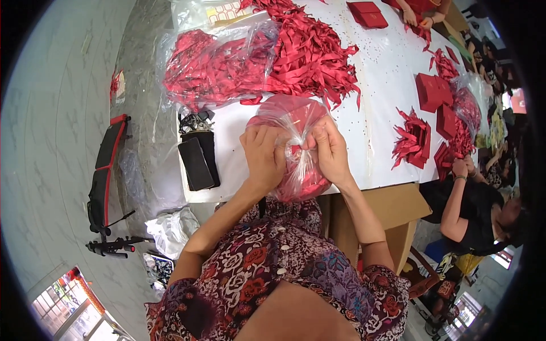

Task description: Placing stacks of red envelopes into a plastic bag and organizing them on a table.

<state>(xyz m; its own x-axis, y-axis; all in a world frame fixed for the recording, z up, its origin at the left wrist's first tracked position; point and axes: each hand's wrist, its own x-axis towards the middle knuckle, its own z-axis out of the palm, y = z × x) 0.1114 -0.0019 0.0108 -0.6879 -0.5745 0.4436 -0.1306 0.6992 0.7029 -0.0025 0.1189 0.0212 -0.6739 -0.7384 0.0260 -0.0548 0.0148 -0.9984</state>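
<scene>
A clear plastic bag point(298, 176) filled with red material sits at the table's near edge, against my body. Its gathered neck bunches up between my two hands. My left hand point(265, 153) is closed on the plastic on the left side of the neck. On the other side my right hand point(330, 150) pinches the bag, thumb pressed to the fingers. Just beyond lies a heap of red ribbons point(313, 57), partly inside a larger clear bag point(219, 65). What exactly fills the held bag is blurred by the wrinkled plastic.
Left of my hands lie a black phone point(196, 163) and a dark pouch. Red boxes point(432, 92) and ribbon bundles point(414, 136) rest on the white table point(372, 113) to the right. A cardboard box point(392, 204) stands below its edge. Co-workers handle red items at the right.
</scene>
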